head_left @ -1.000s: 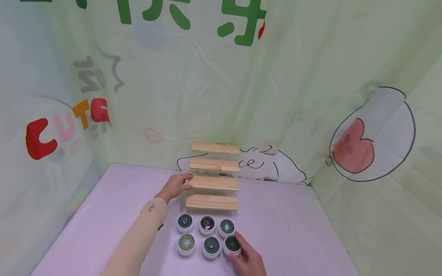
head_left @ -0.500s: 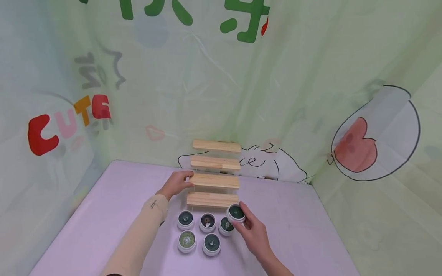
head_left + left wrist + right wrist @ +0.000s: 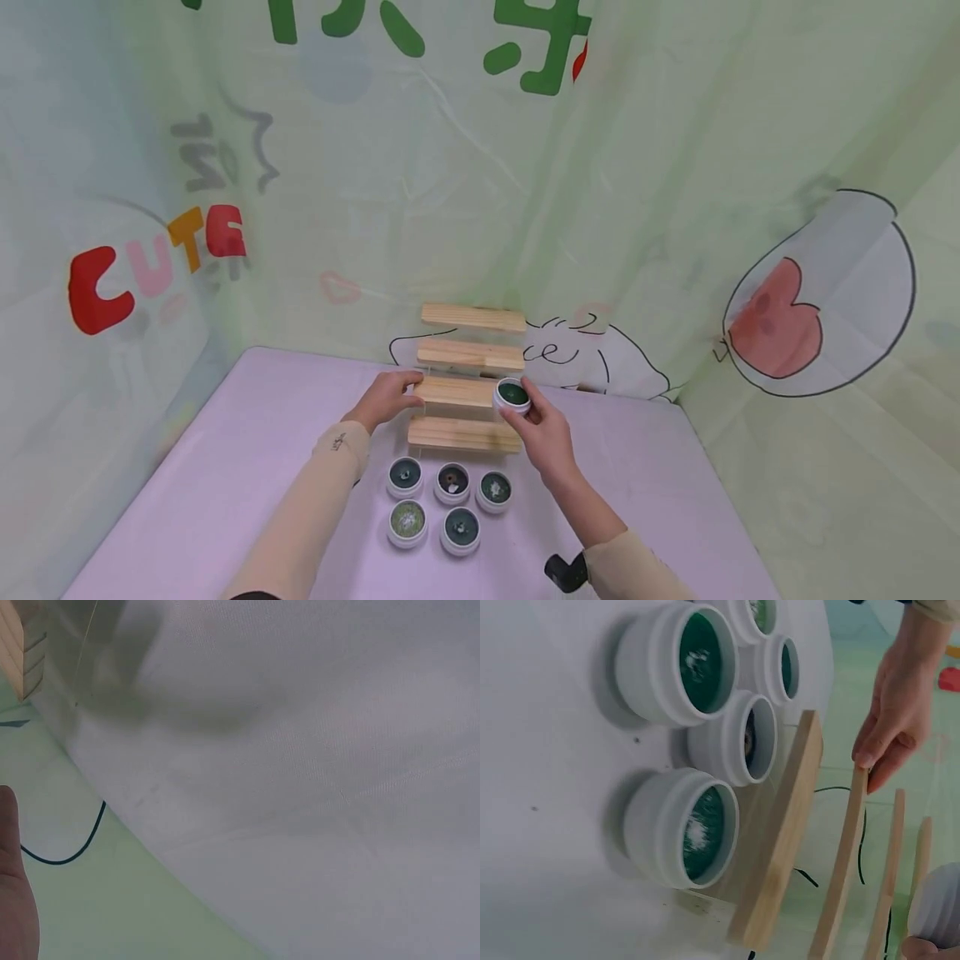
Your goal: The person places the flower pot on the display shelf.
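Note:
In the head view a stepped rack of wooden shelves [image 3: 461, 433] stands at the back of the table. My left hand [image 3: 381, 402] pinches the left end of the second shelf from the bottom [image 3: 453, 390], as the right wrist view also shows. My right hand [image 3: 547, 435] grips a small white jar with dark green contents [image 3: 513, 397] at that shelf's right end. Whether the jar touches the wood I cannot tell. In the right wrist view only the held jar's side [image 3: 937, 907] and some fingers show. The left wrist view catches part of my left hand [image 3: 15, 892].
Several similar white jars, such as the speckled green one [image 3: 407, 523] and the one with white bits [image 3: 494, 492], stand in two rows before the rack. A printed curtain [image 3: 637, 233] hangs behind the lilac tabletop [image 3: 637, 475]. A black object [image 3: 566, 573] sits by my right sleeve.
My right hand has lifted the dark green jar from the front row's right end and carried it up and forward to the second shelf. The left hand keeps its grip on the rack.

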The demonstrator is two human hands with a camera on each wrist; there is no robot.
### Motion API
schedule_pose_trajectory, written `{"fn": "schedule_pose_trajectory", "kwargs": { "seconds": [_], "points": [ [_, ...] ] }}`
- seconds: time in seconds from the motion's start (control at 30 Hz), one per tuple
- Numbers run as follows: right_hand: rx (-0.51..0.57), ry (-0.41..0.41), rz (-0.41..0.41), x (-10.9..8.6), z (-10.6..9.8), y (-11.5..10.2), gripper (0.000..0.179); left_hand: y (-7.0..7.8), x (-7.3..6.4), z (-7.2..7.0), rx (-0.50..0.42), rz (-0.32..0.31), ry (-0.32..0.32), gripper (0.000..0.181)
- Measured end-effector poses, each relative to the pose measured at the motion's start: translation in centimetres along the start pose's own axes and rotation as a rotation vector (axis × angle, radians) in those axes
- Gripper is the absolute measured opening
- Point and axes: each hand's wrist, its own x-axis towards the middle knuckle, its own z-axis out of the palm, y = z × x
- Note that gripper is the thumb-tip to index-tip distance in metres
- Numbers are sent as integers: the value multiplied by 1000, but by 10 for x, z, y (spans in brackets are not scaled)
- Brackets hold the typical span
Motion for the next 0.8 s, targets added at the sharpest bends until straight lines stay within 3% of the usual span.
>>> {"fn": "schedule_pose_trajectory", "kwargs": {
  "seconds": [0.57,0.67,0.8],
  "points": [
    [15,10,5,66,20,-40,68,-3,6,1,50,20,-21,42],
    [-19,11,-15,77,28,-43,67,-2,5,1,68,23,-13,42],
    [-124,16,-51,90,37,-48,66,11,-1,-6,44,15,-22,42]
  ]
}}
